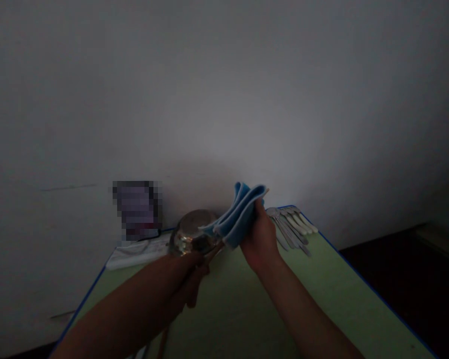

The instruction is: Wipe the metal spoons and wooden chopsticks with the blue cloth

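Blue cloth [235,222], gathered into several loose folds with paler edges, is held above the far half of a pale green table [247,314], near the middle of the view. The person's right hand [261,239] is clamped on it from the right, with the thumb side up against the folds; the other fingers are mostly hidden behind the fabric. A slim brown stick [214,252] slants up into the cloth from the left hand [193,270], whose fingers are curled together around its lower end; a short tip, apparently of the same stick, shows beyond the upper right fold. Whether it is one piece or a pair is too blurred to tell. Just behind the left hand is a shiny metal bowl [194,234], which appears to be upside down, its flat dark base up and its wall widening toward the table, so whatever its hollow covers is hidden. To its left lies a flat whitish item [134,255], too dim to identify as a tray or a folded cloth, and above that stands a pixelated panel [137,207] close to the grey wall [224,99]. Right of the right hand, metal cutlery [297,234] is fanned directly on the tabletop, with white-handled pieces [309,228] at the outer side, near the table's blue edging [377,293]. Below the left forearm [134,299], a narrow brownish strip [163,344] is partly visible at the bottom of the view.
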Motion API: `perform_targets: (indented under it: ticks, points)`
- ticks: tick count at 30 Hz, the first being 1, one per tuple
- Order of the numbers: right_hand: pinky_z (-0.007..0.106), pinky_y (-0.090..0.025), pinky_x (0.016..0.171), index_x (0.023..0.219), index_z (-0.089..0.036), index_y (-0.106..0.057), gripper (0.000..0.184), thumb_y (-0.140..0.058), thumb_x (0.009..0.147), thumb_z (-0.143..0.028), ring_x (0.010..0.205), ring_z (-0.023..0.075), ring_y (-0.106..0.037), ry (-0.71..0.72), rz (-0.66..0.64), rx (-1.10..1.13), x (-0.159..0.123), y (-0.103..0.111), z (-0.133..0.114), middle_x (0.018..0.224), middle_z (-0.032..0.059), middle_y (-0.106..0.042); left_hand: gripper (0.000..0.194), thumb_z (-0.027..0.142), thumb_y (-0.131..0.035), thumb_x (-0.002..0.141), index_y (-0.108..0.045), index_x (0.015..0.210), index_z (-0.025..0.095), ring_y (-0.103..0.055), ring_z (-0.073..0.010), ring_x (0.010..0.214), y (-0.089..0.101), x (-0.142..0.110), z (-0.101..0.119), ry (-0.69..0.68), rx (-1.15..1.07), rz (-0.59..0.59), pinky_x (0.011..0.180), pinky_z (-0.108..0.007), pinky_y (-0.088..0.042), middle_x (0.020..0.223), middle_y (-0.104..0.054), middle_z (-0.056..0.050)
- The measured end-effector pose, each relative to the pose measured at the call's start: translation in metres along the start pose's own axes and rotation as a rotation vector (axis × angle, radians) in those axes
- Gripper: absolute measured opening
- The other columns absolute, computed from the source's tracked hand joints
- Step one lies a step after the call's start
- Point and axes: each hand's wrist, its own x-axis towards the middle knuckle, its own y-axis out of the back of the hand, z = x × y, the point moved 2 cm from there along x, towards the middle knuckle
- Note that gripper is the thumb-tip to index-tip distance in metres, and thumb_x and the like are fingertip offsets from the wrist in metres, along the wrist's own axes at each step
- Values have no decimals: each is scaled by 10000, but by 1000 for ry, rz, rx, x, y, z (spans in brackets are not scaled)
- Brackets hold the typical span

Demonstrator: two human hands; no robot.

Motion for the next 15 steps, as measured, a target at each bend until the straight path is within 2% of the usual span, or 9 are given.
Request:
perform_targets:
  ticks: [4,9,12,15]
  points:
    - [302,-458,879,883,-238,-635,279,-392,867,-376,924,131,-612,33,-5,-14,6,1,-13,872,-14,-698,314,357,-314,909,-552,778,200,-550,-140,591,-3,-4,-5,-42,4,-20,529,-228,-384,666,-598,8]
    - [283,-494,782,689,-228,-595,204,-459,817,-310,759,129,-620,123,-22,-39,14,6,-34,631,-30,-639,312,353,-320,911,-570,805,200,-567,-136,609,0,-10,-3,-62,-26,-47,561,-231,-395,683,-615,6]
    - [270,-497,745,648,-220,-566,214,-444,814,-277,695,120,-606,165,-19,-35,16,8,-37,562,-41,-588,350,393,-324,911,-575,762,200,-585,-132,614,4,-11,1,-89,-37,-41,565,-223,-394,673,-632,10]
    - [266,-499,696,654,-214,-558,221,-445,813,-316,647,116,-592,236,-47,-86,14,8,-31,555,-43,-573,384,405,-344,902,-583,688,194,-590,-126,585,6,-7,7,-85,-11,-28,544,-214,-386,628,-640,14]
